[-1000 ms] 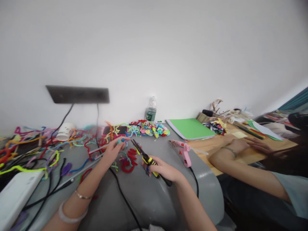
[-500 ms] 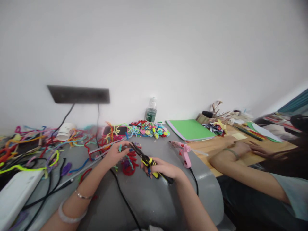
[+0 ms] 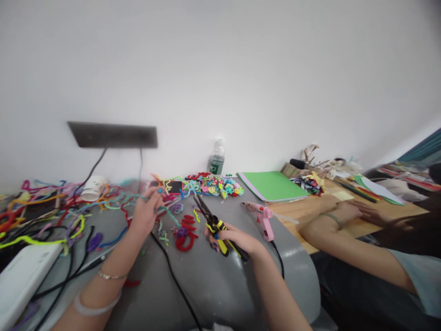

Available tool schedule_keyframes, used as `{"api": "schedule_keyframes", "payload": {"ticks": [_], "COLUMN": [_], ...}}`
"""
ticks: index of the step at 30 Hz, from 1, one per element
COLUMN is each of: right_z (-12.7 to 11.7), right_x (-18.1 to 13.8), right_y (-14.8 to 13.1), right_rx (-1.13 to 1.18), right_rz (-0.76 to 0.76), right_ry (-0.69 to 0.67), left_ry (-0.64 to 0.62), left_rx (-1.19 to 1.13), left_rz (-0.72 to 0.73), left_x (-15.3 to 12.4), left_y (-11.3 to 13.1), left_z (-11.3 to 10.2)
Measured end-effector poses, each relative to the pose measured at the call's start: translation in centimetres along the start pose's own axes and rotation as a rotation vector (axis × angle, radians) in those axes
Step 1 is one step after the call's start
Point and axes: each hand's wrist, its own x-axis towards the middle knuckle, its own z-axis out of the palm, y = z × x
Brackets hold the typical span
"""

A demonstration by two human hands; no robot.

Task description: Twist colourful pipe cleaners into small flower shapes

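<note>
My left hand (image 3: 148, 211) is closed in a pinch on a teal pipe cleaner (image 3: 169, 215), whose strands show on both sides of the fingers. My right hand (image 3: 229, 239) is wrapped round a pair of pliers (image 3: 213, 223) with black-and-yellow handles, its dark jaws pointing up and left, slightly parted. Between the hands, a red coiled pipe-cleaner shape (image 3: 186, 241) with a purple bit at its side lies on the grey table (image 3: 213, 285). A short yellow-green piece (image 3: 196, 215) rests near the plier tips.
A pink glue gun (image 3: 264, 223) stands right of the pliers, its cable trailing forward. Behind are a colourful bead pile (image 3: 220, 185), a bottle (image 3: 217, 158) and green sheets (image 3: 272, 185). Tangled pipe cleaners, cables and a paper cup (image 3: 92, 188) crowd the left. A co-worker's arm (image 3: 347, 234) rests at right.
My left hand has moved left and away from the plier tips, drawing the teal pipe cleaner along. The plier handles and jaws have spread apart; my right hand stays nearly in place.
</note>
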Motion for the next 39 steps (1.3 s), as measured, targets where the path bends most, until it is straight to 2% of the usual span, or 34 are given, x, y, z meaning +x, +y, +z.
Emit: {"api": "schedule_keyframes", "payload": {"ticks": [3, 5, 10, 16, 19, 24, 28, 33, 39], "right_z": [-0.5, -0.7, -1.0, -0.8, -0.7, -0.2, 0.2, 0.6, 1.4], "right_x": [0.2, 0.3, 0.3, 0.2, 0.2, 0.1, -0.1, -0.2, -0.1], "right_y": [0.6, 0.9, 1.1, 1.1, 1.2, 0.9, 0.5, 0.1, -0.2], "right_rx": [0.076, 0.119, 0.165, 0.170, 0.164, 0.123, 0.090, 0.058, -0.078], "right_rz": [-0.019, -0.020, -0.009, -0.007, -0.013, 0.004, 0.011, 0.020, 0.051], "right_ry": [0.004, 0.000, -0.006, -0.003, -0.001, 0.025, 0.034, 0.059, 0.142], "left_ry": [0.070, 0.073, -0.029, -0.021, 0.001, 0.020, 0.088, 0.111, 0.103], "left_rx": [0.040, 0.161, 0.491, 0.520, 0.440, 0.111, -0.053, -0.153, -0.150], "left_rz": [0.039, 0.049, 0.029, 0.012, -0.008, -0.110, -0.172, -0.192, -0.144], "left_x": [0.6, 0.8, 0.5, 0.3, 0.5, 0.5, 0.4, 0.3, 0.1], "left_y": [0.7, 1.0, 1.3, 1.4, 1.5, 1.8, 2.1, 1.8, 1.0], "left_z": [-0.8, -1.4, -1.9, -1.4, -1.2, -0.6, -0.3, -0.1, 0.4]}}
